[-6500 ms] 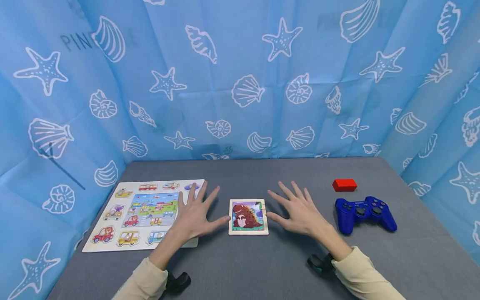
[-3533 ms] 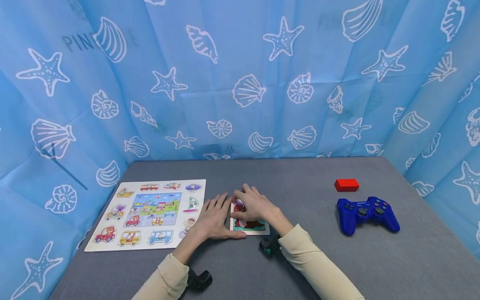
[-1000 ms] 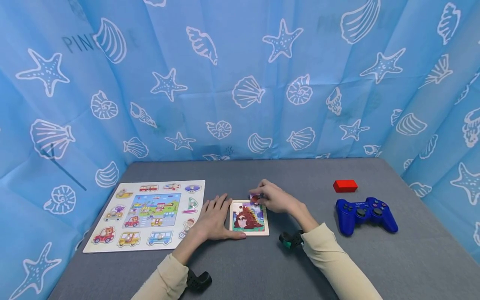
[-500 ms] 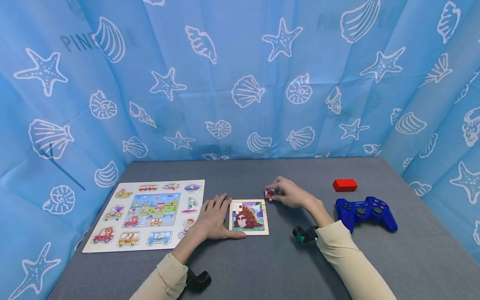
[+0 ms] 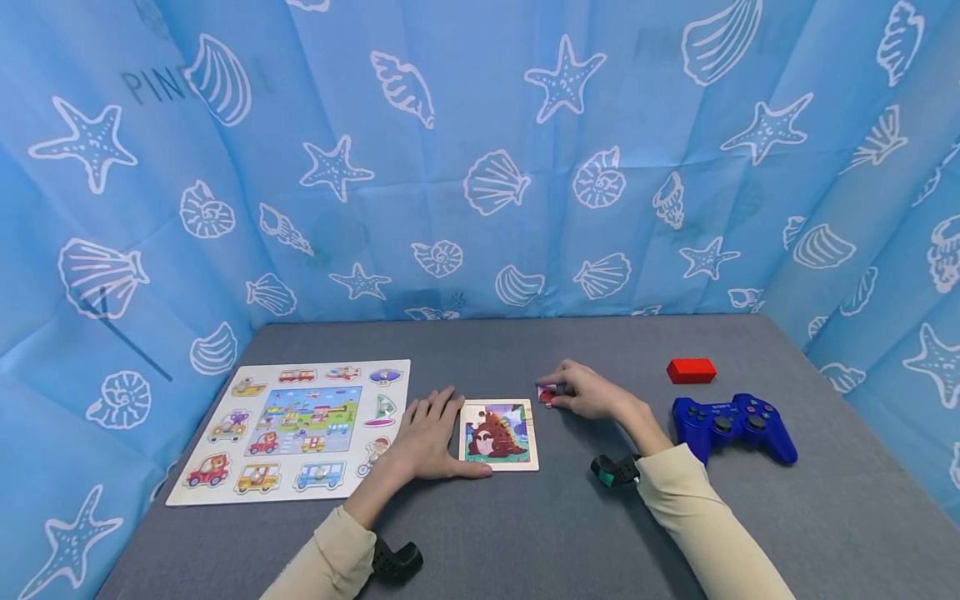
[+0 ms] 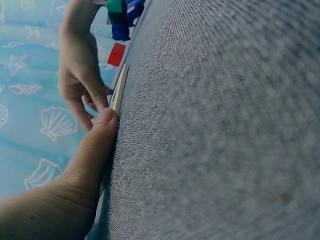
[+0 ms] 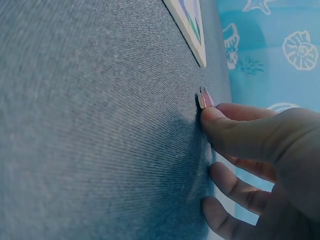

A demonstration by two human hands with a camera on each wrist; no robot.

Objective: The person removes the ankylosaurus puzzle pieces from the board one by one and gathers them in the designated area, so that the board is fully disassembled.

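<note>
a small puzzle piece (image 5: 547, 395), purplish with a dark red patch, was near the middle of the frame in the head view, just right of the upper right corner of a dinosaur puzzle (image 5: 498, 437). the right hand (image 5: 588, 392) held it in a narrow pinch near the tip of the thumb; the right-wrist view showed the piece tilted and poking out past that tip, though whether its lower edge met the desk (image 5: 480, 533) could not be told. the left hand (image 5: 423, 442) lay spread wide at the lower left of the puzzle, thumb reaching along the bottom edge, and in the left-wrist view that thumb touched the pale wooden rim. bare wood showed at the puzzle's upper left corner. the piece looked thin, stiff and very light, probably wood with a smooth printed face, so it seemed apt to slip or turn in a careless grip but unlikely to break; its opposite edges seemed the best place for the fingers. the puzzle, flat and shallow, seemed light enough to slide, its rim the part to steady. a red block (image 5: 692, 371) and a blue controller (image 5: 733, 423) sat at the right of the frame.
</note>
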